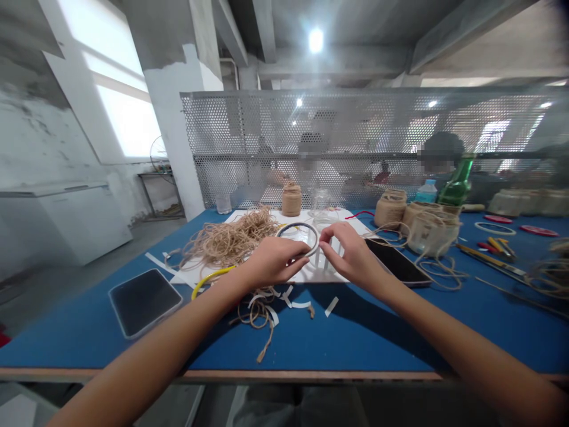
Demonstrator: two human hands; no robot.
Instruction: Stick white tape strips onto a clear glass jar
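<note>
My left hand (284, 259) is closed on the lower edge of a thin white ring with a dark inner side, apparently a roll of tape (299, 226), held tilted above the table. At its right edge, the curled fingers of my right hand (344, 249) meet the roll in a pinch; whether they grip a tape end is too small to tell. Behind my hands a clear glass jar (326, 224) is partly hidden on a white sheet (235, 218). A large tangle of jute twine (240, 237) lies left of the roll. White strips (331, 306) and twine scraps are scattered nearer me.
A twine-wrapped jar (291, 200) stands at the back; more jars (391, 207) and a green bottle (457, 181) stand right. Dark tablets (144, 301) flank the work area. Scissors-like tools (493, 261) lie far right. A perforated metal screen (249, 130) borders the table; people sit behind it.
</note>
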